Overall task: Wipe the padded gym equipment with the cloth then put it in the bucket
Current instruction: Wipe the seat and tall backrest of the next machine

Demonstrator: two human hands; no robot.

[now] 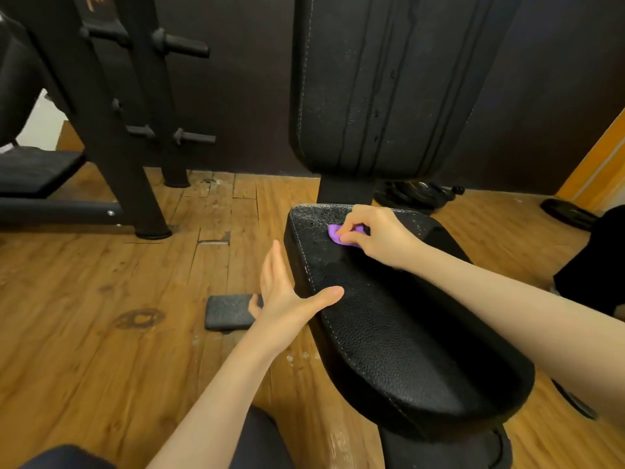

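Observation:
A black padded seat (399, 319) fills the lower right, with an upright padded backrest (368, 86) behind it. My right hand (375, 236) grips a small purple cloth (335, 233) and presses it on the seat's far end. The cloth is mostly hidden under my fingers. My left hand (287, 292) is flat against the seat's left edge, fingers straight down the side and thumb lying on the top. No bucket is in view.
A small black pad (230, 312) lies on the wooden floor (101, 333) left of the seat. A black rack frame (128, 130) and a bench (33, 174) stand at the left. Weight plates (416, 194) lie by the dark wall behind the seat.

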